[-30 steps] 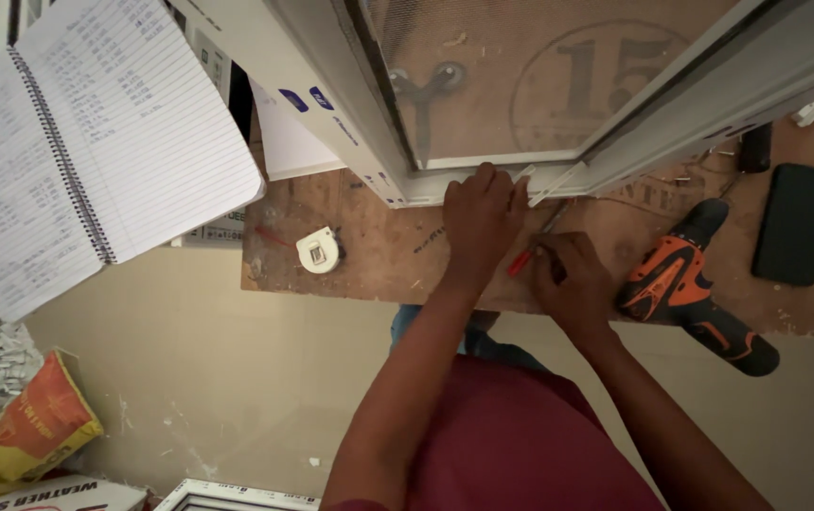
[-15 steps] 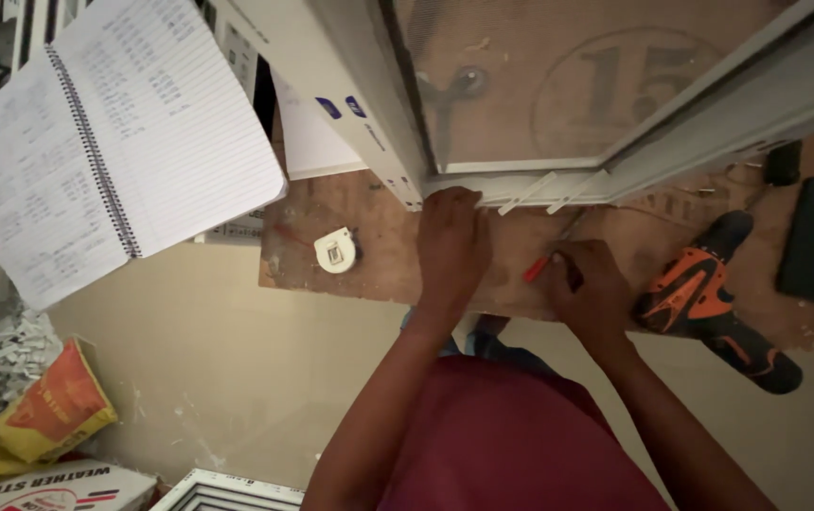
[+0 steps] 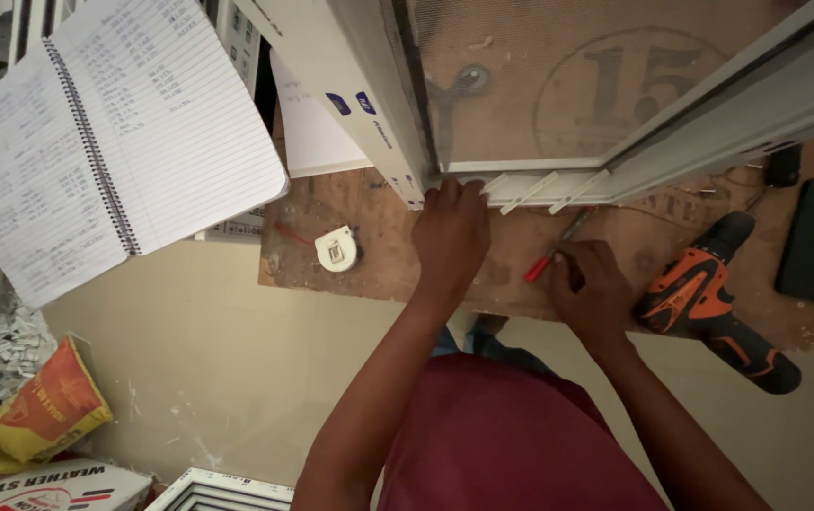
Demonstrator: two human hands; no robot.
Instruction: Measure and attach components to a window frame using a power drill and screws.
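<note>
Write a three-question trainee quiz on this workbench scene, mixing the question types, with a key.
1. True or false: the left hand rests on the corner of the white window frame.
2. Which hand grips the red-handled screwdriver? A) left B) right C) neither
3. Fill in: the orange-and-black cordless drill lies on the worn wooden board, to the ___ of the right hand.

Key: 1 true; 2 B; 3 right.
</note>
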